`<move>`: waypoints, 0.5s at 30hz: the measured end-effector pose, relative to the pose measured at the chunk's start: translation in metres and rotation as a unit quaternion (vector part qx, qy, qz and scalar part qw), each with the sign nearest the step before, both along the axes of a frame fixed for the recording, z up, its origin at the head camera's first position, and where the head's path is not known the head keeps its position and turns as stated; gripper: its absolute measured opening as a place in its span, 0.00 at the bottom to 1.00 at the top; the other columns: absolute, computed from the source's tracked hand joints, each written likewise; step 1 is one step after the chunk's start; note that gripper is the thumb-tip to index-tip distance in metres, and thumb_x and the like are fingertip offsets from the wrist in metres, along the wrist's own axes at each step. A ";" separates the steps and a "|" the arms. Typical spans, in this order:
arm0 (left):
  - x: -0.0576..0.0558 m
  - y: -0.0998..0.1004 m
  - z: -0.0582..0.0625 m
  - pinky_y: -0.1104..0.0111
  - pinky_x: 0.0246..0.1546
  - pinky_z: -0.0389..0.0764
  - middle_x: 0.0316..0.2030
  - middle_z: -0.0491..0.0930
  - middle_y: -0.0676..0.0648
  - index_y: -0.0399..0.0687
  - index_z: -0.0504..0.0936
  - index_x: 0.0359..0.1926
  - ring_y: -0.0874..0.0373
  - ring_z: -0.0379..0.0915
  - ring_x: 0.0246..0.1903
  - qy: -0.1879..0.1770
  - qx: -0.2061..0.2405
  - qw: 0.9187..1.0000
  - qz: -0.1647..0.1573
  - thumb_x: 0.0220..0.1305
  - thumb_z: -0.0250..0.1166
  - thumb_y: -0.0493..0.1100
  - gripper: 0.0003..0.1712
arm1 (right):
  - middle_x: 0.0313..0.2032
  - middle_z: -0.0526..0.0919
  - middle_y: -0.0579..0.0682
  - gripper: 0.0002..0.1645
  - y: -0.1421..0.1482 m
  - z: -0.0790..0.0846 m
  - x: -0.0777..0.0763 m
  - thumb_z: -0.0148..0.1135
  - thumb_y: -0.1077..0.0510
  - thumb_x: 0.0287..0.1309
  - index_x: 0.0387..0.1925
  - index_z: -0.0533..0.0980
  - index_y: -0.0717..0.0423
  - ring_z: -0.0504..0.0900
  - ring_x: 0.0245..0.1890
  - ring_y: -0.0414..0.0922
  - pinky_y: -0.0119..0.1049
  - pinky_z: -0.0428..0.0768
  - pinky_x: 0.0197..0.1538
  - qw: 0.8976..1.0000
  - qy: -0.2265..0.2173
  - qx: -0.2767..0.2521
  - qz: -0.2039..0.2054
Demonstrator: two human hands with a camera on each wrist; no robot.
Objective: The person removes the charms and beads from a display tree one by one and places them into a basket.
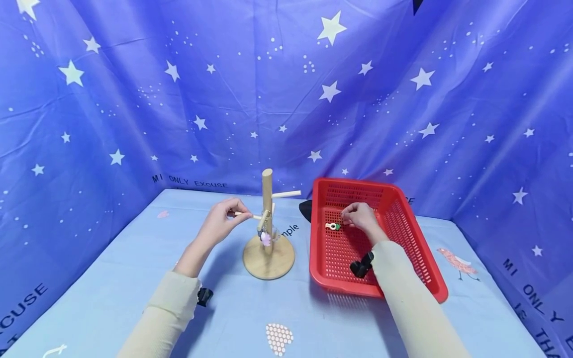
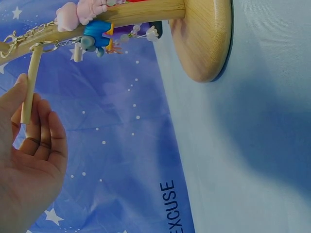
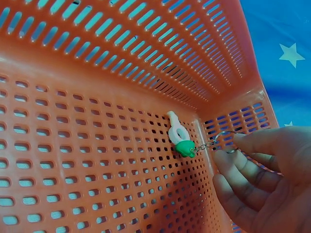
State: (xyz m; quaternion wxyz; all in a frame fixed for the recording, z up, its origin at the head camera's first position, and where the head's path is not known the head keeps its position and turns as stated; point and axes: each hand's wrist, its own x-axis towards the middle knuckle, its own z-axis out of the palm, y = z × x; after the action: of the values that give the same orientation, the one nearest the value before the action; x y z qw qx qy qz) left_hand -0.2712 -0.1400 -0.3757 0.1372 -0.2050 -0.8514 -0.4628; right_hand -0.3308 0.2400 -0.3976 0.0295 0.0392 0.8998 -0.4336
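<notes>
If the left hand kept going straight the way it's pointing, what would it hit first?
Following the peg it pinches, the left hand would probably meet the ring near the post; depth is unclear.

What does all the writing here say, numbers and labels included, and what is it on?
"MI ONLY EXCUSE": starry blue backdrop, back left; line beneath unreadable.
"EXCUSE": backdrop, left wrist view.
"XCUSE": backdrop, far left, cut off; fragment below.
"MI ONLY" and "IS THA": backdrop, right, cut off.
"mple": light-blue tablecloth, beside the wooden stand.
Behind the red basket: a fragment, too covered to read.
No numbers or brands visible.
</notes>
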 end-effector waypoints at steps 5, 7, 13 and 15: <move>-0.001 0.002 -0.001 0.76 0.36 0.78 0.33 0.82 0.44 0.43 0.83 0.32 0.60 0.73 0.32 -0.001 0.004 1.000 -0.001 0.62 0.70 0.39 0.05 | 0.37 0.88 0.63 0.12 0.003 0.001 0.001 0.55 0.65 0.67 0.46 0.79 0.70 0.87 0.32 0.46 0.41 0.87 0.41 1.000 0.010 0.007 -0.015; -0.001 0.003 -0.001 0.76 0.36 0.78 0.33 0.82 0.44 0.43 0.83 0.32 0.60 0.73 0.32 -0.001 0.004 1.000 -0.002 0.62 0.70 0.38 0.05 | 0.40 0.87 0.63 0.13 0.004 0.002 0.000 0.56 0.65 0.67 0.47 0.79 0.69 0.88 0.36 0.50 0.40 0.86 0.42 1.000 0.013 0.016 -0.023; 0.000 0.001 0.000 0.75 0.36 0.80 0.33 0.83 0.45 0.43 0.83 0.32 0.62 0.74 0.32 0.001 0.000 1.000 -0.001 0.62 0.70 0.38 0.05 | 0.43 0.87 0.63 0.15 0.007 0.004 -0.004 0.55 0.63 0.68 0.51 0.79 0.67 0.86 0.42 0.55 0.41 0.85 0.44 0.999 0.021 0.021 -0.032; 0.000 0.000 0.000 0.75 0.36 0.80 0.34 0.83 0.45 0.43 0.82 0.32 0.62 0.74 0.32 0.003 -0.002 1.000 0.001 0.62 0.70 0.38 0.05 | 0.42 0.87 0.63 0.15 0.007 0.006 -0.006 0.56 0.62 0.68 0.51 0.79 0.66 0.86 0.43 0.55 0.42 0.85 0.45 0.999 0.026 0.020 -0.033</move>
State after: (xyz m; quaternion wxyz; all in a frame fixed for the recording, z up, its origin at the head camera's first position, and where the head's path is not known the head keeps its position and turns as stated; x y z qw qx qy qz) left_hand -0.2713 -0.1400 -0.3759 0.1399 -0.2054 -0.8523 -0.4603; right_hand -0.3372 0.2466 -0.3920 -0.0090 0.0585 0.9070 -0.4169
